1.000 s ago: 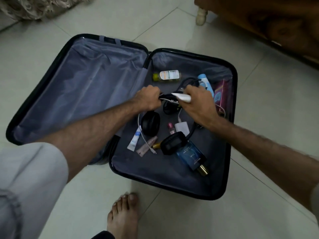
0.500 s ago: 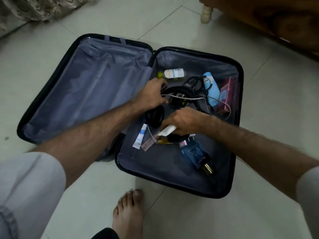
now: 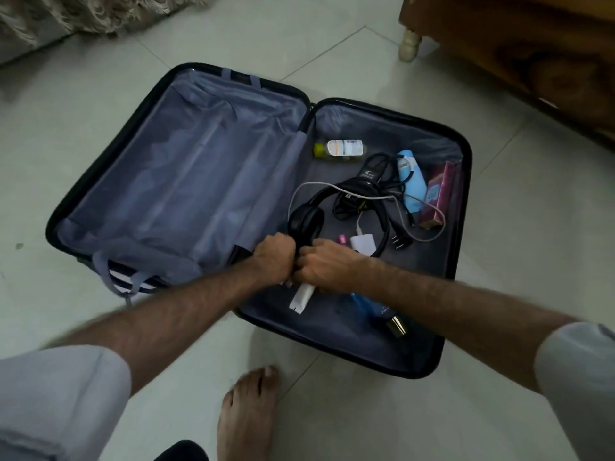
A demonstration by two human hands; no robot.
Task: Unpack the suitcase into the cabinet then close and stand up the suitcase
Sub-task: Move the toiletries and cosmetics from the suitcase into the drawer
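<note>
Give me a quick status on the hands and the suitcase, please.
Left hand and right hand fisted together, right holding white tube. Suitcase open flat, still loaded. Headphones and white cable tangled behind.

The room was dim and evenly lit, with a cool grey-green cast over the tiled floor [image 3: 499, 227]. Shadows were soft, the deepest lying inside the right half of the open suitcase [image 3: 442, 357]. The gold cap of a blue bottle [image 3: 396, 326] caught a small highlight. Motion blur smeared both forearms and the sleeves at the lower corners. Wide-angle distortion bowed the tile lines near the edges.
</note>
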